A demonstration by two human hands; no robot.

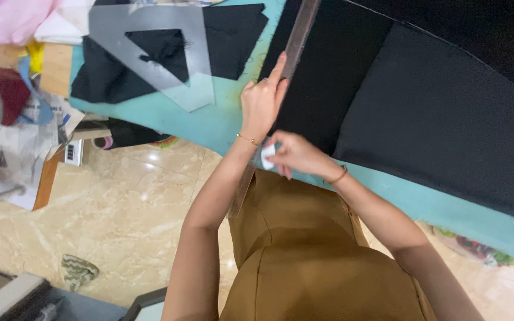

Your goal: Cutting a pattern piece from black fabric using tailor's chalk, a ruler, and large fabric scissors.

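My left hand [262,102] presses the long brown wooden ruler [295,41] flat on the black cloth [423,107] (on the teal table [221,125]); my right hand [295,156] pinches white chalk [268,157], marking along its edge; next, keep it steady.

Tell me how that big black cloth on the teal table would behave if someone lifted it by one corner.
The black cloth would probably sag and fold, since it lies flat and thin under the long ruler held down by the left hand. It looks light for its spread. Its matte weave suggests it would drag across the teal table rather than slide.
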